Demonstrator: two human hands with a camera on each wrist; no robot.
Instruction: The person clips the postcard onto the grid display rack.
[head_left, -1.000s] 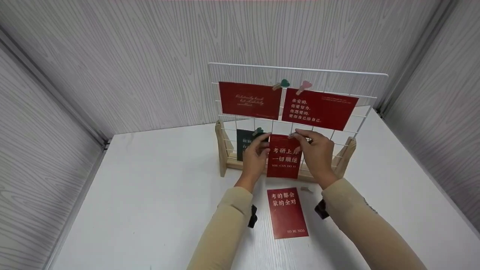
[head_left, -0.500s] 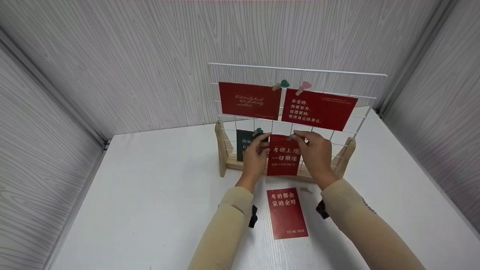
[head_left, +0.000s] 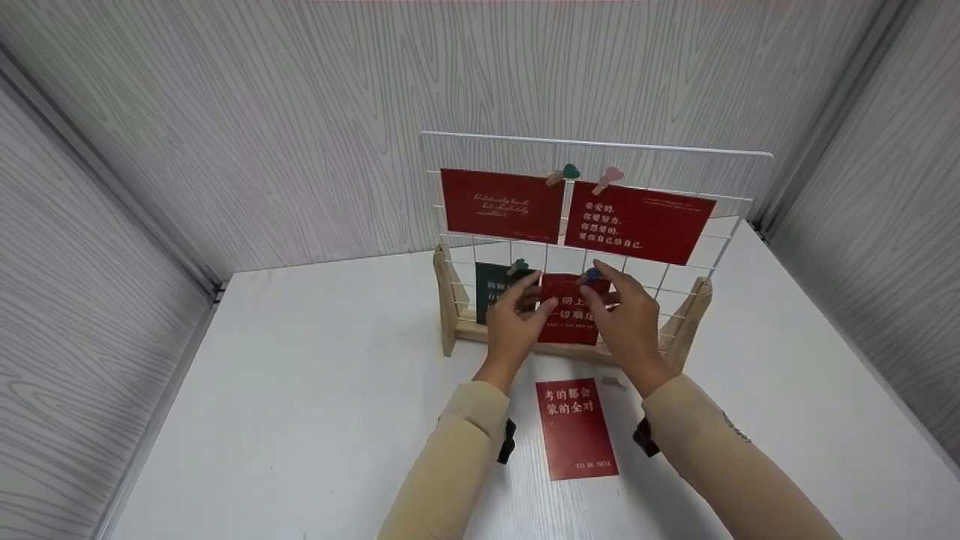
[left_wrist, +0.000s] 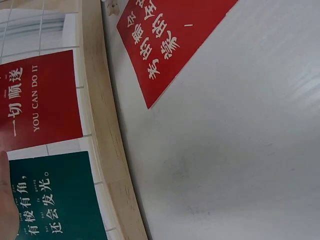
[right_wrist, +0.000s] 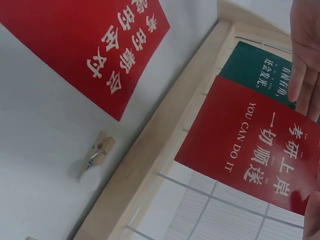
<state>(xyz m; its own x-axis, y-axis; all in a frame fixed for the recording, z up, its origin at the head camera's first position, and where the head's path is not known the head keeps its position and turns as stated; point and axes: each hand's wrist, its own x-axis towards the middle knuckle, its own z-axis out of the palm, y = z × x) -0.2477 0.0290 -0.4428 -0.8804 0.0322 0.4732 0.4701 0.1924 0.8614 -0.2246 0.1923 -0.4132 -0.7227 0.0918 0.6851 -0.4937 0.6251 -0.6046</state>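
Note:
A red card [head_left: 568, 330] with white Chinese lettering hangs upright against the lower middle of a white wire grid [head_left: 480, 136]. My right hand [head_left: 628, 319] pinches a small blue-topped clothespin [head_left: 592, 275] at the card's upper right, between thumb and forefinger. On the other side, my left hand [head_left: 516, 322] has its thumb over the card's left part, its fingers reaching toward the upper left corner. Behind that hand a dark green card [head_left: 491, 289] hangs from a green-topped clothespin [head_left: 519, 266]. The lower edge of the red card shows free in both wrist views.
Two wide red cards, one left [head_left: 502, 202] and one right [head_left: 637, 221], hang above from green and pink clothespins. Wooden feet [head_left: 444, 307] carry the grid. Another red card [head_left: 577, 442] lies on the white table [head_left: 315, 390] in front, near a loose wooden clothespin [right_wrist: 97, 155].
The red card has risen slightly and sits closer to the grid. My right fingers have shifted, bringing the clothespin's blue top into sight. My left thumb has moved right over the card.

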